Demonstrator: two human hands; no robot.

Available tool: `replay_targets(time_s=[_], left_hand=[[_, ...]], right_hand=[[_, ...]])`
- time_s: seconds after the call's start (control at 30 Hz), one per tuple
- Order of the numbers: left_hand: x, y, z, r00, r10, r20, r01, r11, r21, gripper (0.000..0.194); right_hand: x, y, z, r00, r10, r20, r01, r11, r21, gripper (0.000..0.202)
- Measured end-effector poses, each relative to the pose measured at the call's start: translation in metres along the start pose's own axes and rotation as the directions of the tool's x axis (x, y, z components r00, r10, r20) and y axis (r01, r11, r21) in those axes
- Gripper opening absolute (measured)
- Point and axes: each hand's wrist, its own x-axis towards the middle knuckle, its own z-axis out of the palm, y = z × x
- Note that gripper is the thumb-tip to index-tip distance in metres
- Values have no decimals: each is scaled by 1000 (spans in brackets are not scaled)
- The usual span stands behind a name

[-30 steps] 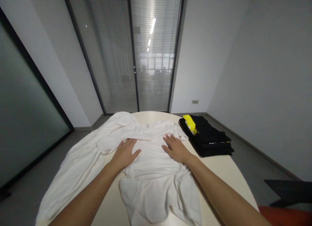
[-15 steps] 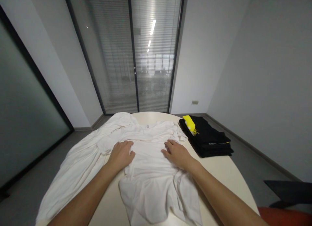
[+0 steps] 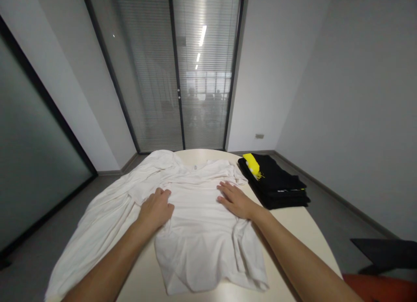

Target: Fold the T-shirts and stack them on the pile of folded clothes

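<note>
Cream tbl (image 3: pixel 299 221), grey wall (image 3: pixel 352 119) & blinds (image 3: pixel 208 119); L grip (image 3: pixel 155 210) pinching white shirt (image 3: pixel 198 206), R grip (image 3: pixel 236 201) spread.

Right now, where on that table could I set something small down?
Bare tabletop shows on the right, bordered by the black clothes and right forearm; a smaller patch lies between left forearm and white shirt. White cloth crowds the left; the shirt, left hand and right hand fill the middle.

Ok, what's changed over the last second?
The left hand has moved left and curled at the edge of the shirt; grip unclear. The near hem has shifted away from the person, flatter. The right hand still rests on the shirt; black stack and white pile unmoved.
</note>
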Motion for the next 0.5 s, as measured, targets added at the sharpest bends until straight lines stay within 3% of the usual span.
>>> replay_targets(time_s=[0.13,0.23,0.33,0.4,0.5], left_hand=[[3,-13,3,998,37,50,-37,999,10,46],[6,-24,1,999,-7,36,6,999,41,44],[5,-26,-5,999,-46,-16,47,993,110,40],[3,-22,-8,997,-38,-74,47,990,129,37],[2,-13,-8,991,37,-130,-31,999,42,32]], right_hand=[[1,2,-17,998,1,-64,-2,1000,-24,43],[-1,2,-35,966,231,-119,-248,958,-146,30],[-5,1,-48,870,486,-88,-492,839,-233,26],[-6,-2,-52,827,562,-21,-547,795,-264,27],[-6,-6,-52,822,569,11,-544,790,-282,25]])
